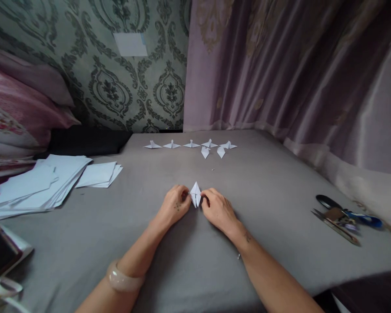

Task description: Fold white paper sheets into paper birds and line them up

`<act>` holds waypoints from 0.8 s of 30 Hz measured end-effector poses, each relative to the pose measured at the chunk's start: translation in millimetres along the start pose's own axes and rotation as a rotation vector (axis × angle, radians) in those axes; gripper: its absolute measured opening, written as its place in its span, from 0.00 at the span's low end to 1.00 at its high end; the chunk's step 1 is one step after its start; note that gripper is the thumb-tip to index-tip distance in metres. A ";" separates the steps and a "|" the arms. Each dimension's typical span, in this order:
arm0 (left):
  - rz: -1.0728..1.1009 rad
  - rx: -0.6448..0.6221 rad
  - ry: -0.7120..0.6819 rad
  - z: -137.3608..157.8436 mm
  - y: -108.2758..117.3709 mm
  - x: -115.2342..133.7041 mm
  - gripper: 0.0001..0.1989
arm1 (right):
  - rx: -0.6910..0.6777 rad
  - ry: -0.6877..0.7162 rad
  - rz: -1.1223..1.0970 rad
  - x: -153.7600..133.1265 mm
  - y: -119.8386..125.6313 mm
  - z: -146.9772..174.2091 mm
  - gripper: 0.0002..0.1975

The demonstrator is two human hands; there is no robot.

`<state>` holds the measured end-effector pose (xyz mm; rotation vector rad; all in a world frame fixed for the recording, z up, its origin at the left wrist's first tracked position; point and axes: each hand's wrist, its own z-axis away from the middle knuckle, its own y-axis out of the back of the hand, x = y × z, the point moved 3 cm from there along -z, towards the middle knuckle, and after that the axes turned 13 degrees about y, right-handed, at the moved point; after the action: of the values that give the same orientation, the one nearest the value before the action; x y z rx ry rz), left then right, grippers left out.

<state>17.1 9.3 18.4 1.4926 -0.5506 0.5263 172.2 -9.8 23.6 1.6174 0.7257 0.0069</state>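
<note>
My left hand [173,208] and my right hand [217,210] meet at the middle of the grey cloth-covered table [273,182]. Between their fingertips they pinch a small white folded paper piece [195,194], shaped like a narrow diamond with its point up. The left fingers hold its left edge and the right fingers its right edge. A pale bangle [122,278] sits on my left wrist.
Several finished white paper cranes [190,144] stand in a row at the table's far side, with two folded pieces [213,151] just in front. Stacks of white paper sheets [42,180] lie at the left. Scissors [342,215] lie at the right edge. A purple curtain [296,69] hangs behind.
</note>
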 end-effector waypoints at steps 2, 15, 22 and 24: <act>0.081 -0.013 0.089 -3.0 -0.4 -2.8 0.07 | 0.043 -0.048 -0.054 3.0 -2.7 -2.3 0.11; 0.448 -0.030 0.091 -7.7 -7.7 -8.6 0.09 | 0.256 -0.121 -0.442 8.8 -7.6 -7.5 0.08; 0.582 0.234 -0.234 10.4 11.6 16.7 0.03 | 0.500 -0.087 -0.862 4.6 8.7 -10.4 0.13; 0.566 0.291 -0.295 13.5 14.1 19.9 0.02 | 0.488 -0.084 -0.969 2.2 11.8 -9.9 0.14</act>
<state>23.2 -4.2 42.0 1.7011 -1.1856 0.8565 175.2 0.0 35.3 1.5385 1.4550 -0.9919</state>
